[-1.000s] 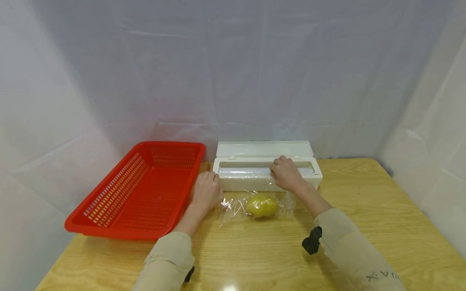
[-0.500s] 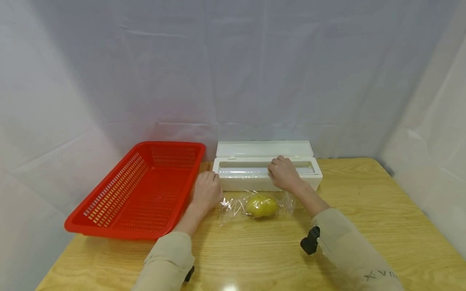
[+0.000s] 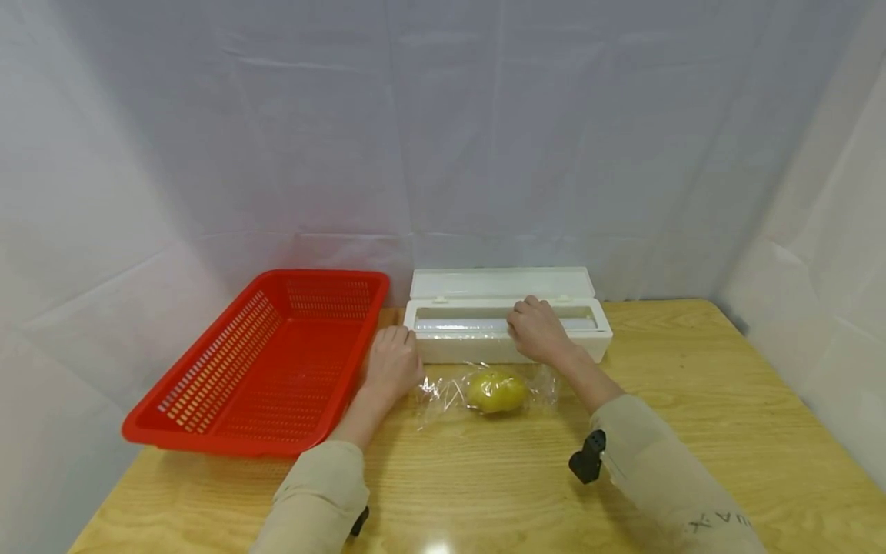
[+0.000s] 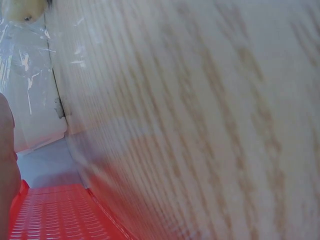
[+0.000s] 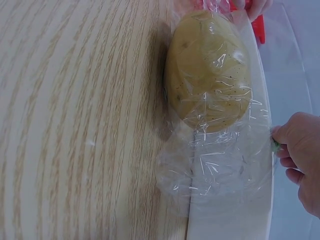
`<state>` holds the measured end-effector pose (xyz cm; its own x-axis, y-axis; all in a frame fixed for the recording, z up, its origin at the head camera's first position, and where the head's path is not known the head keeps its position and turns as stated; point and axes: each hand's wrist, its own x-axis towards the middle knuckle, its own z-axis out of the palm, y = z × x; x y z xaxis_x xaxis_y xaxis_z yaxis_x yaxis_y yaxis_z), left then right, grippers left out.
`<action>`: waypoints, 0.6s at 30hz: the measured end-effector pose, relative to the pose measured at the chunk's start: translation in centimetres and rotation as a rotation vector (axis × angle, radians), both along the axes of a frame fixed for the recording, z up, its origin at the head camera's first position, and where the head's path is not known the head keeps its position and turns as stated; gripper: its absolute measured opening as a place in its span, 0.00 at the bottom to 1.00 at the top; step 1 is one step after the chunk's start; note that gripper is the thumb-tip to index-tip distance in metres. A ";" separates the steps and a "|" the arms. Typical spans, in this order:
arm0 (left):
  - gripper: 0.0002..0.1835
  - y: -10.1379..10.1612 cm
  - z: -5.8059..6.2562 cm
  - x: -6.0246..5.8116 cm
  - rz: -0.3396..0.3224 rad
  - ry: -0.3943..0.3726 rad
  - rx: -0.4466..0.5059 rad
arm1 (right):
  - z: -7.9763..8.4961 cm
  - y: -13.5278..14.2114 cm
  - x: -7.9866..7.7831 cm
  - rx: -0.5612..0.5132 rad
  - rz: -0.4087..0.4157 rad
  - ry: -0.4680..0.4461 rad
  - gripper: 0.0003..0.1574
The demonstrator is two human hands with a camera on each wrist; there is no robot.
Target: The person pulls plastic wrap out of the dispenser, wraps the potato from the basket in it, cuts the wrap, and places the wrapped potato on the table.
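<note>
A yellow potato [image 3: 497, 391] lies on the table under clear cling film [image 5: 215, 160], which runs up to a long white cling film dispenser [image 3: 471, 350] with its lid raised. My left hand [image 3: 396, 362] grips the dispenser's left front corner, fingers curled over it; only its edge [image 4: 6, 155] shows in the left wrist view. At the dispenser's front rim, right of its middle, my right hand [image 3: 537, 331] pinches a small green slider [image 5: 275, 145] between thumb and fingers. The film roll [image 3: 460, 325] sits in the trough, partly behind that hand.
A red plastic basket [image 3: 277, 385] with slotted walls stands at the left, close beside my left forearm. Behind the dispenser rises a white sheet [image 3: 498, 154], with more sheeting on both sides. The wooden table [image 3: 484, 492] stretches toward me and to the right.
My right hand has slid a little to the left along the dispenser's front rim. The left hand, the potato and the dispenser stay where they were.
</note>
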<state>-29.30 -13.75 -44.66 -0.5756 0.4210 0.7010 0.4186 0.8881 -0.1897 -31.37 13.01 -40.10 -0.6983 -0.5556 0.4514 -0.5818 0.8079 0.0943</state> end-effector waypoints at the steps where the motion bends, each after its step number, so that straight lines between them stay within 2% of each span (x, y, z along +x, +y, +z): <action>1: 0.10 0.0 0.0 0.0 -0.001 0.001 0.000 | 0.0 0.0 0.0 0.002 -0.002 -0.002 0.06; 18: 0.09 0.1 0.0 0.1 -0.010 0.010 0.001 | 0.0 -0.1 0.1 -0.009 0.000 -0.028 0.05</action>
